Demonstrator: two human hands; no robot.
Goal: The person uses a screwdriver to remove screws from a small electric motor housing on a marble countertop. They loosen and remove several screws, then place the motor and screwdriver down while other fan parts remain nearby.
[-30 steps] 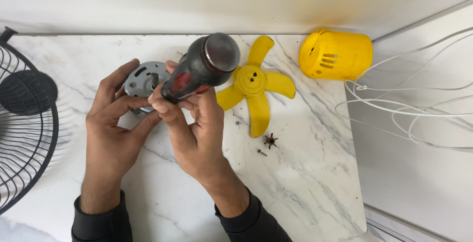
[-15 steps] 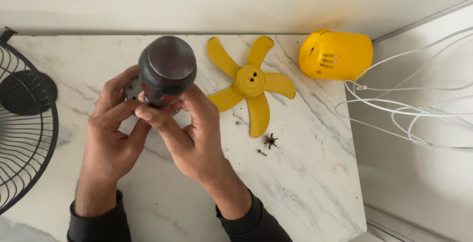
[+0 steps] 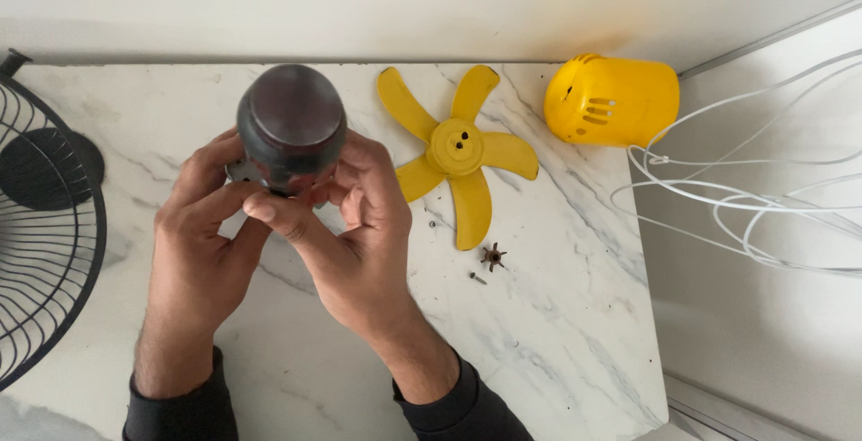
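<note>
My right hand [image 3: 359, 243] is wrapped around the dark grey, round-ended screwdriver handle [image 3: 292, 125], which now stands straight up toward my eyes, so I see only its butt end. A second ago it lay slanted to the right over the yellow blade; I have swung it upright and drawn it left, over the small grey metal motor part [image 3: 241, 171] that my left hand [image 3: 199, 234] pinches from the side. That suggests the tip, hidden under the handle, is set on the part for driving or loosening a screw, though I cannot see the contact.

Counting outward on the white marble tabletop [image 3: 539, 342]: one yellow plastic fan blade with five vanes [image 3: 456, 149] just right of my hands; one small dark star-shaped nut [image 3: 491, 256] and one loose screw [image 3: 477, 277] below it; one yellow plastic vented motor cover [image 3: 615, 100] at the far right corner; one black wire fan guard [image 3: 40, 225] at the left edge; a tangle of white cable [image 3: 754, 207] off the table.
</note>
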